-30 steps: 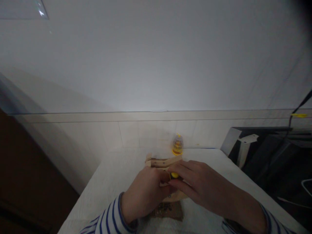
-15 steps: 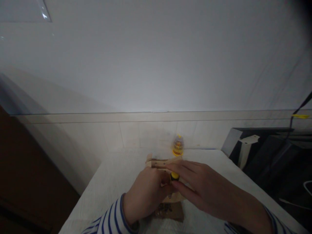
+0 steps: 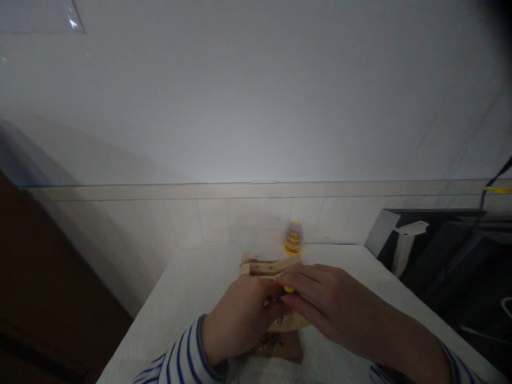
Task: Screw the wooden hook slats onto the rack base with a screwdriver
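Note:
A small screwdriver with a yellow and black handle (image 3: 288, 289) is between my hands, mostly covered by fingers. My right hand (image 3: 332, 298) closes its fingertips round the yellow handle end. From the other side, my left hand (image 3: 250, 314) pinches at the screwdriver's front part with thumb and forefinger; its tip is hidden. Under both hands lies a light wooden assembly (image 3: 262, 268) of bars with small holes, one angled bar reaching right. A small metal piece (image 3: 280, 321) shows on the wood below my left thumb. Nearer me is a brown flat piece (image 3: 286, 346) with small dark bits on it.
A clear cone-shaped case with a yellow base (image 3: 293, 242) stands at the table's back edge by the wall. White cloth covers the table (image 3: 192, 277). Dark equipment with a pale bracket (image 3: 408, 240) stands to the right, and a dark brown surface (image 3: 48, 288) is at left.
My right fingers have turned and closed further over the screwdriver handle, so less of its yellow and black end shows. My left hand stays almost in place.

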Action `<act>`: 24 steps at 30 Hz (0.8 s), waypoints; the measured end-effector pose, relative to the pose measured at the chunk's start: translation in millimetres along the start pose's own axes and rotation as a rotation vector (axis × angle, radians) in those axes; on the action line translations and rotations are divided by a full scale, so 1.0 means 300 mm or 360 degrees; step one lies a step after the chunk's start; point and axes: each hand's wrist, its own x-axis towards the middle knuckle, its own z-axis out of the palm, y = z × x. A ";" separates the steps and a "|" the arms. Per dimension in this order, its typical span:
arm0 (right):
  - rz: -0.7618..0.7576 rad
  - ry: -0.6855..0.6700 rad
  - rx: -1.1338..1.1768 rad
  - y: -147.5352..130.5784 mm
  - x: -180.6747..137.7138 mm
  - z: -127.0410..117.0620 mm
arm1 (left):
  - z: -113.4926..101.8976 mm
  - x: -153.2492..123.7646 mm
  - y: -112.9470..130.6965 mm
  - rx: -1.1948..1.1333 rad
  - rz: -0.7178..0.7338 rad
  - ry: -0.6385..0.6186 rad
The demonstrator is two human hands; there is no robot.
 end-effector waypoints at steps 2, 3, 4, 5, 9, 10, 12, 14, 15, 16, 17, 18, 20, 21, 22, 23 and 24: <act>0.0012 -0.0004 0.0007 0.001 0.000 0.001 | -0.001 -0.001 -0.001 -0.0044 0.0034 -0.0013; 0.0016 -0.0007 0.0012 0.000 0.001 0.001 | -0.002 -0.002 -0.002 -0.0066 0.0047 -0.0023; 0.0020 -0.0011 0.0016 0.000 0.001 0.001 | -0.002 -0.002 -0.002 -0.0080 0.0053 -0.0038; 0.0022 -0.0016 0.0020 -0.001 0.001 0.001 | -0.004 -0.003 -0.001 -0.0089 0.0055 -0.0052; 0.0034 -0.0020 0.0042 -0.005 0.001 0.002 | -0.010 -0.003 0.005 -0.0128 0.0070 -0.0079; 0.0038 -0.0016 0.0040 -0.004 0.001 0.004 | -0.012 -0.003 0.007 -0.0153 0.0085 -0.0083; 0.0038 -0.0009 0.0028 -0.003 0.001 0.007 | -0.015 -0.003 0.011 -0.0182 0.0100 -0.0087; 0.0040 -0.0013 0.0023 -0.001 0.001 0.008 | -0.017 -0.004 0.014 -0.0168 0.0100 -0.0078; 0.0042 -0.0017 0.0027 0.000 0.001 0.008 | -0.018 -0.005 0.015 -0.0153 0.0098 -0.0077; 0.0045 -0.0020 0.0033 0.001 0.001 0.008 | -0.018 -0.005 0.015 -0.0138 0.0092 -0.0073; 0.0048 -0.0023 0.0037 0.002 0.001 0.007 | -0.018 -0.006 0.014 -0.0123 0.0078 -0.0069; 0.0053 -0.0028 0.0038 0.002 0.000 0.006 | -0.017 -0.006 0.013 -0.0109 0.0062 -0.0065; 0.0058 -0.0034 0.0035 0.003 0.000 0.006 | -0.014 -0.007 0.010 -0.0082 0.0029 -0.0058; 0.0059 -0.0034 0.0037 0.003 0.000 0.006 | -0.013 -0.007 0.008 -0.0068 0.0019 -0.0051; 0.0060 -0.0032 0.0039 0.004 0.000 0.007 | -0.010 -0.006 0.007 -0.0052 0.0012 -0.0042; 0.0061 -0.0025 0.0041 0.004 0.000 0.008 | -0.008 -0.006 0.005 -0.0032 0.0006 -0.0031; 0.0061 -0.0017 0.0039 0.004 0.000 0.010 | -0.006 -0.005 0.004 -0.0014 -0.0003 -0.0013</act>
